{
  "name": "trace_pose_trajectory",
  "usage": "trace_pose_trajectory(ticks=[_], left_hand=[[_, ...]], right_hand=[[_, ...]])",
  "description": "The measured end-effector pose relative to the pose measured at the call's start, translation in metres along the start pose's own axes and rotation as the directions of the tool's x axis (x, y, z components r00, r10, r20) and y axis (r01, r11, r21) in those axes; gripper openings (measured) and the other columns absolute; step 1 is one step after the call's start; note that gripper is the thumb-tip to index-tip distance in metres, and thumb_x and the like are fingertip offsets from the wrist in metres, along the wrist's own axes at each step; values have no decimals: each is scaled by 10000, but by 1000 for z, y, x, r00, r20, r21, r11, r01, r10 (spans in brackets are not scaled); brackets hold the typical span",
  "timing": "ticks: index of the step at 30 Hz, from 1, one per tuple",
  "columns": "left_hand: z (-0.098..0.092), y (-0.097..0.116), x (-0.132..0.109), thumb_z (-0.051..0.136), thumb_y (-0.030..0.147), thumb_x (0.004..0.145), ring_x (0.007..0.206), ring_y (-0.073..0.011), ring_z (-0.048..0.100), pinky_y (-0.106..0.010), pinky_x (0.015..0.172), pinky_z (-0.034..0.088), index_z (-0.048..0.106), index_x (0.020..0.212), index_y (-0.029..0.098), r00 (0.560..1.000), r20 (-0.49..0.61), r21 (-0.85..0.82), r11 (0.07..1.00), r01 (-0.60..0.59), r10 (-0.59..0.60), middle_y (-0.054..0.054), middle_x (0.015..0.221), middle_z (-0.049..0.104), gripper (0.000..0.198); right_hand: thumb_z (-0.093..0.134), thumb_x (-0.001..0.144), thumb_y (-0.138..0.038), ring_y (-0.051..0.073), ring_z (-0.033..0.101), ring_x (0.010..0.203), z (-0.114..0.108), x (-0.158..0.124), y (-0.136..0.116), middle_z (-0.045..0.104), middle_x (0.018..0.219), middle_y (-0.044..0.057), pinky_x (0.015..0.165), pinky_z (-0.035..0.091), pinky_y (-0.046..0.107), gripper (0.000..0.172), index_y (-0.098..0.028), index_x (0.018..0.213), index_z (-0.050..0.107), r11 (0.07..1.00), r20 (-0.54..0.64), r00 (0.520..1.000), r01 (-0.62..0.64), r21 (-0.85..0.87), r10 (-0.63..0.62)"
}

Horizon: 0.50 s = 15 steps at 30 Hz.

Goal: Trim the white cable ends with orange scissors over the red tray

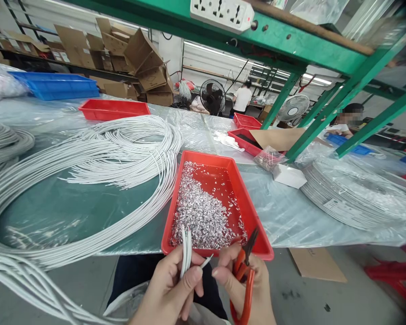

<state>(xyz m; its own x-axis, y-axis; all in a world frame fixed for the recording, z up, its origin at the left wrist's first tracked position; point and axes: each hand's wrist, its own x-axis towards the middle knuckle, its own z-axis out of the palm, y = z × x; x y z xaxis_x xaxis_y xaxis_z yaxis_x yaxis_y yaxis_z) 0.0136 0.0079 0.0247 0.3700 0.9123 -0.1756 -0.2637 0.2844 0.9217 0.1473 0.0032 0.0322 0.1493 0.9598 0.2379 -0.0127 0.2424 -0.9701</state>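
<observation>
My left hand (174,284) is closed around a few thin white wires (186,247) that stick up between thumb and fingers, low in the head view. My right hand (245,282) grips orange-handled pliers (244,275) in the palm, jaws pointing up, while its fingertips pinch the end of one white wire (206,261) next to my left hand. Just beyond both hands a red tray (248,205) holds a heap of small silver metal pieces (199,216). A big coil of white wires (98,180) lies on the plastic-covered table (291,212) to the left.
More red trays (113,109) and a blue tray (56,85) sit further back, with a grey wire coil (352,192) and a small white box (289,175) on the right. A green frame (292,43) with a power strip (221,12) hangs overhead. Other people work in the distance.
</observation>
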Motion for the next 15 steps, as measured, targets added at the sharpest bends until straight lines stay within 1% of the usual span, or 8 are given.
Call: trace_pose_trajectory(ticks=[2,3,5,6,8,11,13,15], left_hand=[[-2,-3,3,625,562,674,319,22,293,-130,364,109,443,846,84,999,19,-70,997,41,-40,9,602,497,540],[-3,-5,5,632,554,674,317,15,298,-128,359,123,443,828,89,998,23,-93,994,53,-51,18,580,482,525],[-5,-8,8,639,516,692,420,-26,415,-142,416,286,495,784,89,1000,-1,-93,995,-26,26,-1,602,484,460],[-6,-9,9,636,485,712,511,-49,469,-164,503,364,534,751,86,995,-17,-63,993,-104,103,-15,630,491,414],[-6,-9,8,616,469,739,589,-54,483,-175,585,380,573,711,78,983,-17,-11,983,-185,184,-33,685,503,395],[-5,-6,6,487,591,775,380,7,233,-139,395,144,517,936,89,997,74,-22,999,-30,31,16,533,438,528],[-4,-4,6,437,625,786,342,14,137,-152,377,53,462,995,98,994,112,-43,999,25,-20,40,486,407,568],[-3,-4,10,530,579,759,366,13,269,-134,386,153,509,880,86,998,46,-74,997,-27,31,18,538,431,508]], right_hand=[[657,659,-304,26,371,380,-15,16,-1,430,417,-24,376,291,123,243,-121,565,526,937,-90,974,169,-305,-205],[637,688,-324,26,388,391,-23,25,-1,450,441,-23,391,317,123,240,-124,597,541,892,-137,956,181,-414,-258],[565,756,-359,54,514,561,-39,42,1,599,675,26,538,420,142,227,-136,778,602,790,-106,966,129,-599,-238],[519,784,-382,63,513,586,-46,48,2,588,693,22,569,427,160,277,-146,913,584,739,-77,982,77,-669,-172],[480,804,-399,85,557,733,-54,53,3,606,860,45,668,454,179,375,-178,1106,481,783,-21,995,64,-619,-99],[551,751,-397,71,533,783,-57,38,-1,543,1076,83,764,468,180,605,-200,1262,295,925,76,997,34,-378,-6],[564,694,-518,82,526,852,-58,19,-6,498,1137,93,816,472,185,760,-195,1305,248,952,110,974,-164,-257,197],[618,621,-557,110,477,1087,-63,3,-10,416,1259,113,943,402,170,847,-171,1291,271,917,131,929,-304,-257,345]])
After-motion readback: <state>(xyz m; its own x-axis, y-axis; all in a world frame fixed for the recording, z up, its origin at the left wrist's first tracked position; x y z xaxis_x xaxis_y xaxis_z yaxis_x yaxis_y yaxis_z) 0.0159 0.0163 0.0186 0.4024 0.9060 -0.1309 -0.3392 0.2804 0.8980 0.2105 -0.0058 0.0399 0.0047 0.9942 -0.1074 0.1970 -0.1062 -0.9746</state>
